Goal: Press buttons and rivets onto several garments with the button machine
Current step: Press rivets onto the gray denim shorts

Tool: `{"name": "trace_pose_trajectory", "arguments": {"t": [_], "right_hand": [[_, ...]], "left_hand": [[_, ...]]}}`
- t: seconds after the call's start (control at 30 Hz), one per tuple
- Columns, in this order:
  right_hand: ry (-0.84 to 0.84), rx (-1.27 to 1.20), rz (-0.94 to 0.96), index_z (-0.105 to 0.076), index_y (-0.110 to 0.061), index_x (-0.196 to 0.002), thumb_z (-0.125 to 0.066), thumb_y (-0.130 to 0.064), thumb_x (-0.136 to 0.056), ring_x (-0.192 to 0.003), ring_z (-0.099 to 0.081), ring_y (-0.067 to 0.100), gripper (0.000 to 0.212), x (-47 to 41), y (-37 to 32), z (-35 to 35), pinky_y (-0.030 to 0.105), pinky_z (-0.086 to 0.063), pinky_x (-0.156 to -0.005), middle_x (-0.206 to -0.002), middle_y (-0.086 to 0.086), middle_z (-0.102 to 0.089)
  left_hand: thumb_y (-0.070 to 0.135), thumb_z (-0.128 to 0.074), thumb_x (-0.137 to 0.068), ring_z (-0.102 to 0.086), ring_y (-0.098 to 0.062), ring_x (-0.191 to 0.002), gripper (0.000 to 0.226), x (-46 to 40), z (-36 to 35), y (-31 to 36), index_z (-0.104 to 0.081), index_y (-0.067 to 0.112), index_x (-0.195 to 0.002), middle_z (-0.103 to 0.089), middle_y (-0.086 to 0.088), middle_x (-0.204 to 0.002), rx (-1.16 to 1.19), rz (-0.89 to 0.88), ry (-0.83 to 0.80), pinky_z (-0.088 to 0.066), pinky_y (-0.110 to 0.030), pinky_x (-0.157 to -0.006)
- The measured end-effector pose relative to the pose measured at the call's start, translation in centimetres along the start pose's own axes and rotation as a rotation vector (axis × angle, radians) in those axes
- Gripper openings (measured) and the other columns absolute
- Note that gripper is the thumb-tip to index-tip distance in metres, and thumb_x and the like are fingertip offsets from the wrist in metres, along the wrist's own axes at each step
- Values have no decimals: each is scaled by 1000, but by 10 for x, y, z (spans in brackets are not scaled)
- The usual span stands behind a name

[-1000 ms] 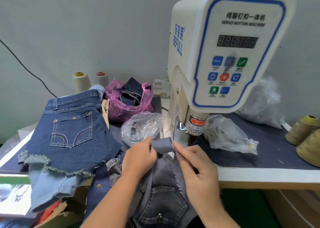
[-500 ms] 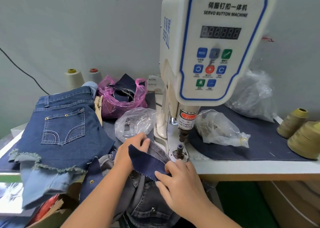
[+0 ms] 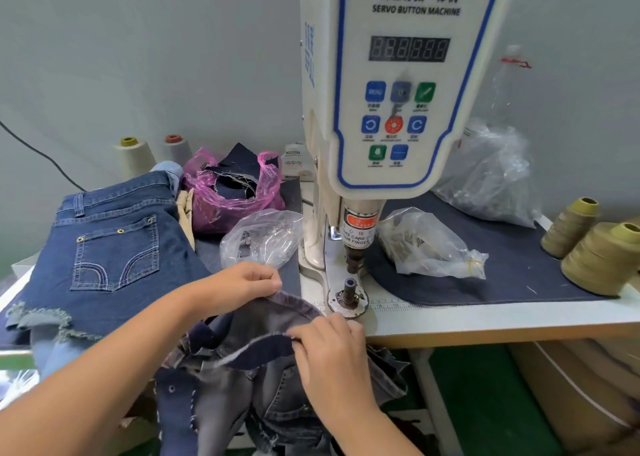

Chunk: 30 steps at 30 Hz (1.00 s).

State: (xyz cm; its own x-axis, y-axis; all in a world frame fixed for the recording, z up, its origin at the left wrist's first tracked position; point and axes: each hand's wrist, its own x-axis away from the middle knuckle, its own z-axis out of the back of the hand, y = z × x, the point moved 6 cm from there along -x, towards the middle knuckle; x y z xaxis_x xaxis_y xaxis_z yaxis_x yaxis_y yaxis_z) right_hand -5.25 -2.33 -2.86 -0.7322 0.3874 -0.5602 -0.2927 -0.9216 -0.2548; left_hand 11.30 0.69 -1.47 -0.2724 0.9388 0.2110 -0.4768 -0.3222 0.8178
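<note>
Here: both hands on grey denim garment [image 3: 242,379], bunched at front edge of counter [image 3: 485,324], most of it hanging off below. Left hand [image 3: 239,286] closed, pinching far side of a curved hem/waistband edge, thumb and fingers pressed together on cloth. Right hand [image 3: 332,351] closed too, gripping near side of same edge, fingertips [image 3: 301,334] on dark inner face of fabric. Edge held stretched btwn the two, just left of lower die [image 3: 349,291] of button machine [image 3: 398,81]; cloth not on die, right knuckles just beside its base plate. Upper punch [image 3: 355,258] raised above die, gap visible. Warning label on punch housing, partly readable. Display on machine panel showed no clear digits.

Elsewhere on counter: dark blue denim shorts [image 3: 114,248] w/ brass rivets on back pocket, lying flat at left, frayed hem toward front. Clear bag of hardware [image 3: 261,239] just behind left hand; second clear bag [image 3: 429,248] right of punch, on dark cloth mat [image 3: 519,265]. Pink bag of fabric scraps [image 3: 232,192] behind shorts. Two thread cones [image 3: 135,158] at back left, olive cones [image 3: 602,258] at right edge.
</note>
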Motion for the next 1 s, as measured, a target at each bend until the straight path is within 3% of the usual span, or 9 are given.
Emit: {"name": "trace_pose_trajectory", "arguments": {"t": [0.1,0.27,0.37,0.47,0.67,0.77,0.87,0.9,1.0], "right_hand": [[-15,-173,-104,-69,-28,-75,-60,-35,-81,-76,-56,14,12,-1,8,5,25,-35,-72,-75,-13,-58],[-207,-353,-232,-65,-18,-76,-59,-34,-89,-114,-40,13,21,-12,18,-2,30,-33,-99,-123,-6,-56],[-184,-211,-125,-65,-19,-74,-61,-32,-86,-95,-49,17,18,-12,10,2,33,-40,-87,-85,-9,-64],[-123,-204,-100,-62,-17,-69,-63,-27,-84,-80,-53,18,18,-16,10,11,29,-36,-78,-71,-6,-59],[-278,-301,-150,-50,-24,-69,-53,-31,-91,-74,-50,18,23,-46,18,27,33,-38,-65,-78,-5,-51],[-270,-266,-125,-52,-28,-71,-53,-34,-89,-78,-54,18,19,-59,21,40,33,-40,-63,-82,-5,-57],[-274,-219,-112,-53,-32,-72,-55,-40,-89,-76,-53,15,19,-65,30,49,29,-31,-61,-83,-7,-61],[-303,-212,-103,-53,-32,-72,-56,-42,-89,-77,-53,14,19,-66,34,50,29,-31,-60,-80,-8,-60],[-428,-260,-37,-56,-35,-75,-59,-45,-86,-74,-53,11,16,-63,44,53,30,-37,-60,-74,-12,-55]], "left_hand": [[24,-42,-103,-32,-8,-67,30,6,5,-6,-42,16,-74,-35,7,-72,-35,-1,16,-28,-26,-70],[39,-46,-92,-29,-8,-64,29,17,-6,1,-45,26,-67,-34,10,-67,20,-21,-114,-26,-24,-65],[39,-47,-88,-28,-8,-64,27,22,-11,7,-43,19,-69,-33,10,-66,53,-35,-140,-25,-23,-63],[45,-46,-88,-31,-6,-65,32,28,-12,17,-43,18,-72,-35,11,-67,53,-56,-108,-27,-24,-68],[96,-33,-55,-39,-5,-83,66,28,-19,49,-40,32,-72,-53,6,-73,-782,-91,21,-19,-18,-84],[89,-36,-60,-46,-2,-81,53,23,-30,62,-40,37,-71,-55,10,-68,-924,-137,144,-11,-31,-97],[53,-46,-78,-52,-2,-74,25,13,-35,65,-53,30,-79,-58,10,-63,-878,-114,178,-14,-33,-99],[39,-49,-84,-50,-1,-68,12,10,-35,63,-54,30,-79,-57,10,-63,-771,-94,122,-24,-30,-93],[17,-53,-93,-45,0,-62,26,6,-32,54,-55,34,-74,-53,13,-67,-374,-19,-79,-35,-22,-67]]}}
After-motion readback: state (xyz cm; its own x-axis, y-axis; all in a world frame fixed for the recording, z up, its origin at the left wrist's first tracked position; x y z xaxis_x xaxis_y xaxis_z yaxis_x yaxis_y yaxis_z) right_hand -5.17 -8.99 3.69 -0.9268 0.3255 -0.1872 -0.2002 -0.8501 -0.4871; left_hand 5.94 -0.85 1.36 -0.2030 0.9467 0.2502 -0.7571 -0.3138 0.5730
